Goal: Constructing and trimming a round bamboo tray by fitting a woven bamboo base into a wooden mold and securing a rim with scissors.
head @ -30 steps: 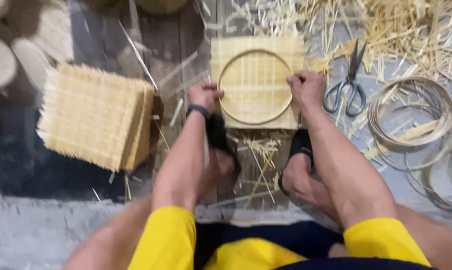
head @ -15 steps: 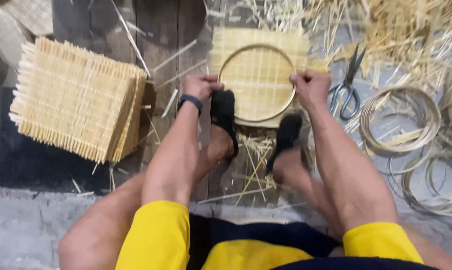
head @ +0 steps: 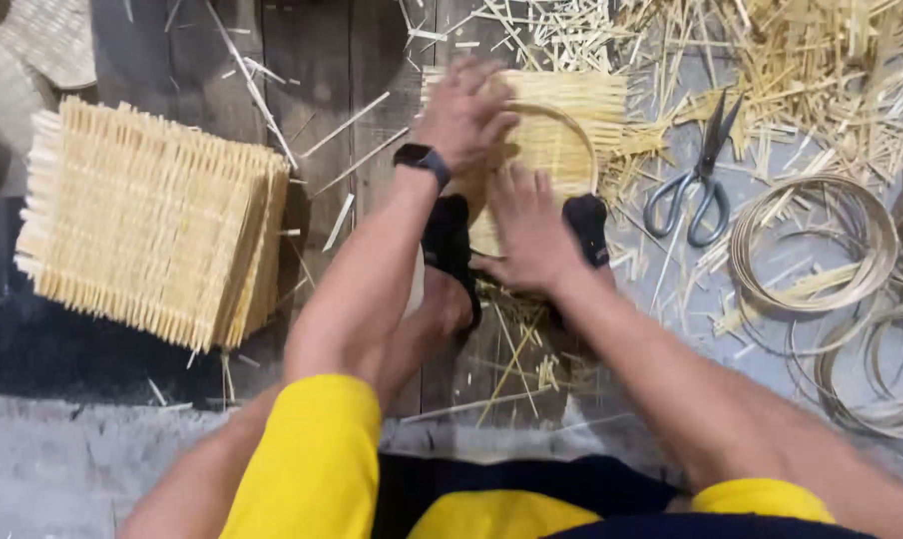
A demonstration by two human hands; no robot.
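A square woven bamboo mat (head: 571, 100) lies on dark wooden boards with a thin bamboo hoop (head: 583, 140) on top of it. My left hand (head: 466, 115), with a black watch on the wrist, is blurred and curls over the hoop's upper left rim. Just below it, my right hand (head: 526, 230) lies flat on the mat's near part with its fingers spread. My feet in black sandals (head: 447, 240) rest at the mat's near edge, one on each side of the right hand. Both hands hide much of the mat and hoop.
A stack of woven square mats (head: 142, 220) sits at the left. Grey-handled scissors (head: 696, 185) lie right of the mat. Coiled bamboo strips (head: 821, 240) lie at the right edge, and a heap of bamboo offcuts (head: 821, 60) fills the top right.
Both hands left the hoop's sides. The left hand moved up over the upper left rim. The right hand crossed to the middle and flattened on the mat. The camera moved closer.
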